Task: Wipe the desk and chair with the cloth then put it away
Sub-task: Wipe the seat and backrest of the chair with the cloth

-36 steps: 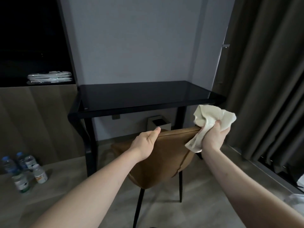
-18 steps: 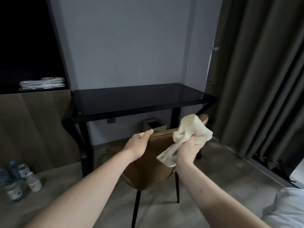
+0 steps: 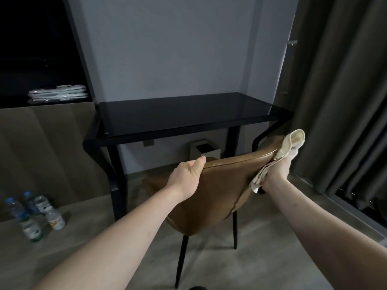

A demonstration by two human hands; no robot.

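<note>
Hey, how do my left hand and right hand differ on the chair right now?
The left hand is bare and grips the top edge of the chair backrest near its left end; the right hand holds the cloth at the right end. The left hand steadies the chair without any cloth, while the right hand presses the cloth over the backrest's corner. Both hands meet the same backrest top edge.

Two bare forearms, no sleeves, watch or rings; hands (image 3: 187,174) uncovered, ungloved.
</note>
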